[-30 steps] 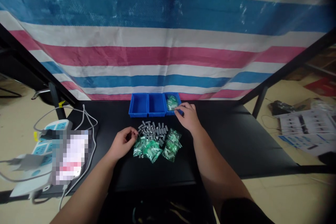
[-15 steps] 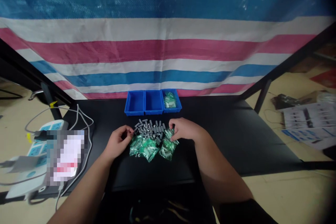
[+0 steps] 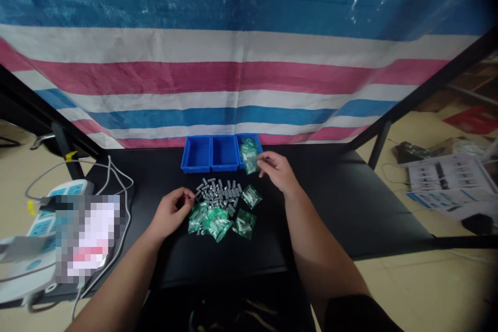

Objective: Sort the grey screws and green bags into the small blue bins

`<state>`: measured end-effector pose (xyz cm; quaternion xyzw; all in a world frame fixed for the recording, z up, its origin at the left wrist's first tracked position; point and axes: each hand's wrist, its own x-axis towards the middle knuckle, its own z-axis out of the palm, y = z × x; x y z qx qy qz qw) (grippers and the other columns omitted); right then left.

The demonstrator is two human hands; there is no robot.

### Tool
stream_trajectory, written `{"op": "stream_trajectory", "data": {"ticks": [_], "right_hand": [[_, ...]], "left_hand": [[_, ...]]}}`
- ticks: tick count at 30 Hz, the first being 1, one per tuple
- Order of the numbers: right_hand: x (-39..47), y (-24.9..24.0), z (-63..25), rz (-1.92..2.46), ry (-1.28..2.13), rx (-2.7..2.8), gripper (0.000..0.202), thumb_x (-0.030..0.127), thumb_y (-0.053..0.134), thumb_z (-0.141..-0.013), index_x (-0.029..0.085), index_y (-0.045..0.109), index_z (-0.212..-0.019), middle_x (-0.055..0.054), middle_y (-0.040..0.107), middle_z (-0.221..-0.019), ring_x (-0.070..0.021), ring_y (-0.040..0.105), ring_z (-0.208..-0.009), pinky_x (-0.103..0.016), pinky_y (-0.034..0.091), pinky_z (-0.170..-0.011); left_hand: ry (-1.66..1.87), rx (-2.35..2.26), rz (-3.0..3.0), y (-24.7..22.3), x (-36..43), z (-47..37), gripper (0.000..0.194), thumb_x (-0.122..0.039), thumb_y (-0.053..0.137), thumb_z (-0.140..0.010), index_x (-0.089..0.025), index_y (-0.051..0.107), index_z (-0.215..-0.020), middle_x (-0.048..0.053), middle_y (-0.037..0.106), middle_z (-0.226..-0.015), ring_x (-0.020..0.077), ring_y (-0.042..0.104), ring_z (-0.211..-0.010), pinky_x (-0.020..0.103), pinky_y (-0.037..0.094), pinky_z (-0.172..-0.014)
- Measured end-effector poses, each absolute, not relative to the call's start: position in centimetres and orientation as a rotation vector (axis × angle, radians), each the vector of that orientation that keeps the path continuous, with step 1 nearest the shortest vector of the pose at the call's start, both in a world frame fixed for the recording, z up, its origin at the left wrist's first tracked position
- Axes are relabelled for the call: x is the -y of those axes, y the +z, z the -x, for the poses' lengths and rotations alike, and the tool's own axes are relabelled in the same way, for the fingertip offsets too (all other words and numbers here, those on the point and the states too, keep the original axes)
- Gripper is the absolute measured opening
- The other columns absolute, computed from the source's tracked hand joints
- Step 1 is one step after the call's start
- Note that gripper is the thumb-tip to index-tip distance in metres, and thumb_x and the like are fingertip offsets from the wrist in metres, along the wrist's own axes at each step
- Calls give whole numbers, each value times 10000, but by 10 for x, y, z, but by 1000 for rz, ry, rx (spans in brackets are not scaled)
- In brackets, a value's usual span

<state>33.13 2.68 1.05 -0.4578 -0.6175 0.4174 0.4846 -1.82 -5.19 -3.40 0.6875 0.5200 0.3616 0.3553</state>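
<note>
My right hand pinches a small green-tinted clear bag by its edge, at the front of the right blue bin. More such bags lie inside that bin. Left of a heap of small grey cylindrical parts rests my left hand, fingers curled, with a gap to the thumb and nothing visible between them. Several filled green bags lie just in front of the heap. Two more stand apart on its right, one bag behind the other bag.
Two more blue bins, the left bin and the middle bin, adjoin the right one. A white power strip with cables and a blurred flat item occupy the left side. Behind the black table hangs a striped sheet.
My right hand has lifted a bag from beside the heap and moved it away from me to the right bin. My left hand has stayed beside the heap. The view has shifted slightly.
</note>
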Motion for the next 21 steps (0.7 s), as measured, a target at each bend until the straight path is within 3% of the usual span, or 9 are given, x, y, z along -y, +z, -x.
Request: {"op": "stream_trajectory", "data": {"ticks": [3,7,12,16,21], "right_hand": [[-38,1,-325,1144,803,1333,311,470,675,-842,189,664,-973,-37,690,-838,-157,633,-597,-299,559,-557],[-49,-9,-322,1165,625,1309,306,451,680,-842,179,670,-981,-81,719,-909,-220,697,-820,-339,592,-725],[-55,-15,-320,1191,534,1316,329,440,660,-855,164,670,-1033,-104,726,-964,-220,703,-885,-353,571,-836],[-55,-13,-317,1202,459,1362,294,419,618,-894,174,677,-1045,-95,719,-963,-218,689,-872,-357,560,-834],[-48,-3,-321,1254,156,1493,203,381,626,-889,222,747,-926,-102,640,-1046,-264,590,-1051,-413,512,-925]], "left_hand": [[943,-1328,-1770,-34,52,18,166,-320,604,-891,-161,632,-928,-2,527,-694,119,480,-639,221,389,-615],[938,-1314,-1790,-34,52,19,156,-312,600,-895,-163,632,-931,-12,518,-675,116,470,-631,221,387,-619],[925,-1318,-1802,-33,53,19,159,-316,594,-904,-164,630,-932,-10,525,-685,119,482,-639,225,387,-626],[916,-1302,-1792,-34,53,19,175,-328,587,-910,-162,632,-941,-5,524,-694,127,487,-652,227,391,-631],[923,-1300,-1783,-36,51,19,177,-338,589,-916,-168,627,-946,-14,507,-685,121,469,-641,229,381,-624]]}}
